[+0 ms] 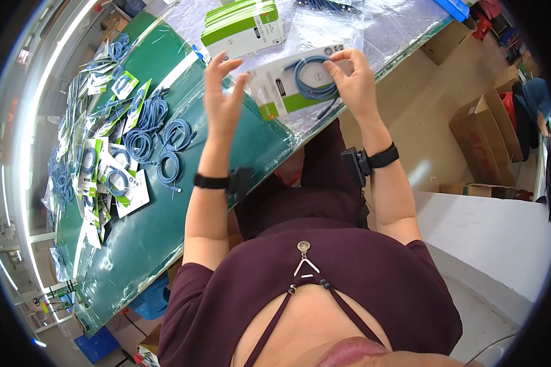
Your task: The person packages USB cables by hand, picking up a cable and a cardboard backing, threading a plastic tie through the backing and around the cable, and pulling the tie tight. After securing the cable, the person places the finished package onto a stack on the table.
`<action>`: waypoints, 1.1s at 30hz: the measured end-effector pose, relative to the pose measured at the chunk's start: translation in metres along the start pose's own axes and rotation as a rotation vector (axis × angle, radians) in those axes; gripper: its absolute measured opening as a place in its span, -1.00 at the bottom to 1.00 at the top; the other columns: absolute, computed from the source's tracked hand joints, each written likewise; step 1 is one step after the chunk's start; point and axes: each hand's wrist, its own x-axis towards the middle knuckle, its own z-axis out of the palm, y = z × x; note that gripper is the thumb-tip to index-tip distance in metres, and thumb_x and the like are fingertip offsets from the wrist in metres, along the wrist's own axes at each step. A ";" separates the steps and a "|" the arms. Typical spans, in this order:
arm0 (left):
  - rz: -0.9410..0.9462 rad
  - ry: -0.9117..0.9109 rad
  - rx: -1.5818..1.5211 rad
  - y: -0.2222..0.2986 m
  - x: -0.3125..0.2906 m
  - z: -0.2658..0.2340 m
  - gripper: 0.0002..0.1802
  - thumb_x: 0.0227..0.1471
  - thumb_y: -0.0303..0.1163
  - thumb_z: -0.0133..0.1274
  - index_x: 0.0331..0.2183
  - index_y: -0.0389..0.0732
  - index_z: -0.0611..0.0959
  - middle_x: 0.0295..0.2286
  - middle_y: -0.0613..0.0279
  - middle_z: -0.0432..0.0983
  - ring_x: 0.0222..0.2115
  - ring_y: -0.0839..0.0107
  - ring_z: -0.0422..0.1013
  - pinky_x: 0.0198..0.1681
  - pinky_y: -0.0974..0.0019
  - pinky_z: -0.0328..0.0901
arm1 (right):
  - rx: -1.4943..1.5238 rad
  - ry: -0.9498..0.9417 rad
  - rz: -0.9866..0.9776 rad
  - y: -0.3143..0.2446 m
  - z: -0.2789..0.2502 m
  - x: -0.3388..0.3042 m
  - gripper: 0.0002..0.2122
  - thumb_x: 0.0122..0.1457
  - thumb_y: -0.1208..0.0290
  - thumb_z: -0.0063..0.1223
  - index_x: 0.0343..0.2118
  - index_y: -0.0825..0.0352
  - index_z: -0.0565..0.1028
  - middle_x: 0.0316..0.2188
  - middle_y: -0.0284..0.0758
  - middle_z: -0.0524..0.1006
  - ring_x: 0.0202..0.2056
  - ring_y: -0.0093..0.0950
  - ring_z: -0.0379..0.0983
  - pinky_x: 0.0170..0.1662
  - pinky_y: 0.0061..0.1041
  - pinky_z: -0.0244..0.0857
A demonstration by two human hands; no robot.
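Your right hand [356,82] pinches the blue cable coil [298,84] against the white-and-green backing card [269,79], thumb over the loops, both held up above the table's near edge, before the stack of cards [245,38]. Your left hand [222,95] is blurred, thumb and fingers parted beside the card's left end, nothing seen in its grasp, contact unclear. Best, I judge, to keep that pinch firm but light: loops gathered, card unbent.

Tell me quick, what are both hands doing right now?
Left hand: open, fingers apart, nothing visible in it.
Right hand: closed, pinching the white-and-green card and coiled blue cable.
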 end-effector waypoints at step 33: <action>-0.784 -0.191 -1.815 0.022 -0.052 0.075 -0.64 0.23 -0.27 -0.13 0.00 -0.23 0.37 -0.06 0.07 0.41 -0.07 0.12 0.42 0.09 -0.03 0.29 | -0.346 -0.237 -0.618 -0.032 -0.011 -0.013 -0.73 -0.14 0.46 0.25 -0.29 0.15 0.58 -0.53 -0.52 0.40 -0.37 -0.54 0.37 0.11 -0.35 0.08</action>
